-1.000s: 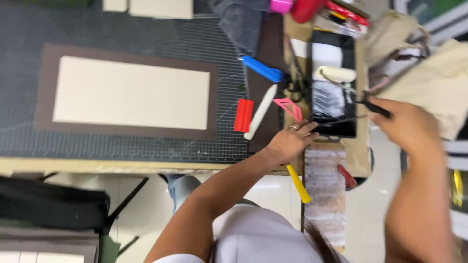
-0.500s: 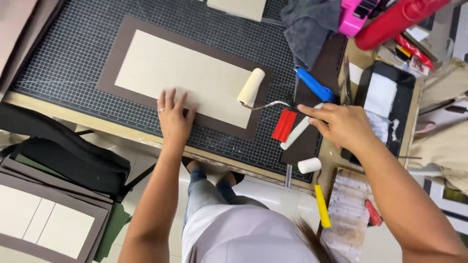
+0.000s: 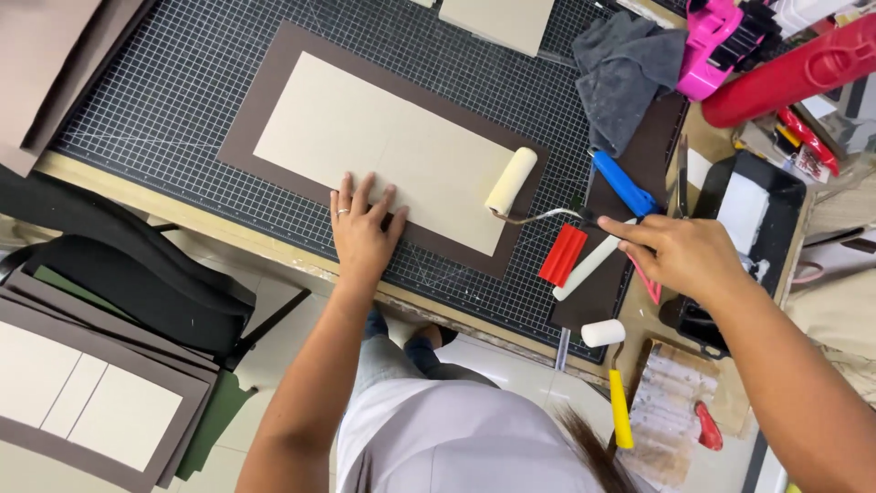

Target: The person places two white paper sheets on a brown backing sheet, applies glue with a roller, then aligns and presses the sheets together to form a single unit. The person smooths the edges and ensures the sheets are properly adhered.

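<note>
A cream board (image 3: 392, 146) lies on a dark brown sheet (image 3: 274, 82) on the gridded cutting mat (image 3: 173, 91). My left hand (image 3: 363, 228) presses flat, fingers spread, on the near edge of the board and sheet. My right hand (image 3: 680, 254) grips the handle of a small paint roller (image 3: 511, 181), whose cream foam head rests on the right end of the board. A wire arm joins the head to the handle in my fist.
A red block (image 3: 563, 254), a white stick (image 3: 589, 265) and a blue tool (image 3: 623, 183) lie right of the sheet. A grey cloth (image 3: 620, 78), pink tool (image 3: 716, 41), red cylinder (image 3: 794, 68) and black tray (image 3: 757, 205) sit at the right. A yellow-handled roller (image 3: 613, 374) hangs over the mat edge. Covered boards (image 3: 82, 393) are stacked low left.
The roller head has slid a little toward the right end of the board. My left hand still presses the near edge. A second earlier my right hand was reaching into the black tray.
</note>
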